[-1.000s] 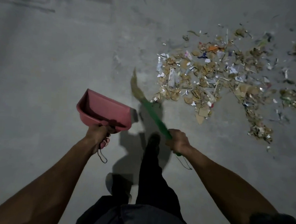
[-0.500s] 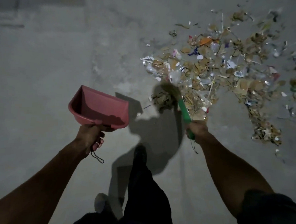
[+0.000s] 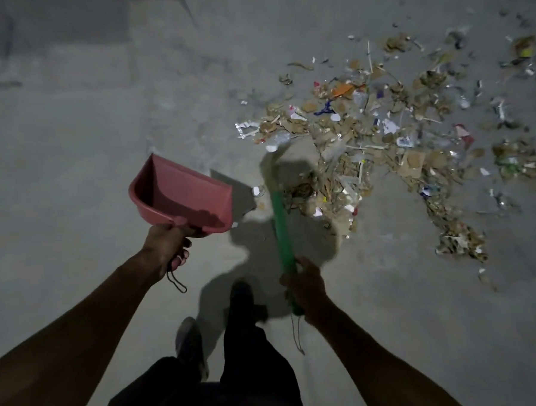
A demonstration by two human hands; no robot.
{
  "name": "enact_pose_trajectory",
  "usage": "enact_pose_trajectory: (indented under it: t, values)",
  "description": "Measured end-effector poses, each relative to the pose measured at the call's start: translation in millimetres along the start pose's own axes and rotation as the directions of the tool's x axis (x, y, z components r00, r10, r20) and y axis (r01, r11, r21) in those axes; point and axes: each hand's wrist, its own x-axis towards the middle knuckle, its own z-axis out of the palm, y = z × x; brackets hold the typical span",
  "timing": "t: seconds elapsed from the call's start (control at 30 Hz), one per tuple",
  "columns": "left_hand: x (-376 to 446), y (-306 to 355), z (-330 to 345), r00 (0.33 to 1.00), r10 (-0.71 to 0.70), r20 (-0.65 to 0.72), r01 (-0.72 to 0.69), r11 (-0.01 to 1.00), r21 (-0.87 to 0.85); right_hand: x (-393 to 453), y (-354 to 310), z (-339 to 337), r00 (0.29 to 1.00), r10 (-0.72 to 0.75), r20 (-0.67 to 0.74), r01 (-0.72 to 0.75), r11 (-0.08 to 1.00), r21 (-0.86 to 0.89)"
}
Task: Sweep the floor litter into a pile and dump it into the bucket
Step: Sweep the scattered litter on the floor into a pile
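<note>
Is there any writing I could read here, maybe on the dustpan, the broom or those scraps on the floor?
No text can be read anywhere.
Pink dustpan: plain, no label shows.
Green broom handle: plain, no print shows.
Litter: a few white and coloured scraps, such as one with blue marks, may carry print, but it is too small and blurred to read.

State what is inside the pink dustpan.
The dustpan, gripped by the left hand, shows only bare pink plastic and shadow inside, no litter. Its shaded rear corner is too dark to judge.
</note>
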Motion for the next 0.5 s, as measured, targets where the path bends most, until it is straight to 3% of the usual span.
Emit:
enact_pose_trajectory:
  t: [0.1, 0.23, 0.3, 0.5]
  values:
    - [-8.1, -1.7, -2.4, 1.000, 0.007, 0.002, -0.007, 1.000, 0.020, -22.1, 16.5, 6.4, 0.990, 0.028, 0.141, -0.011, 0.993, -0.121]
    - [-14.8, -9.5, -4.3, 1.000, 0.009, 0.001, -0.009, 0.999, 0.044, -12.6, 33.6, 6.7, 0.978, 0.076, 0.192, -0.041, 0.983, -0.180]
    - [-16.4, -14.4, -5.4, 1.000, 0.006, -0.008, -0.006, 0.999, 0.051, 3.4, 38.0, 0.6, 0.984, 0.097, 0.147, -0.071, 0.982, -0.172]
    - [-16.2, -30.1, -8.5, 1.000, 0.005, 0.017, -0.006, 0.997, 0.082, 56.8, 15.0, -49.7, 0.973, 0.210, -0.100, -0.200, 0.975, 0.097]
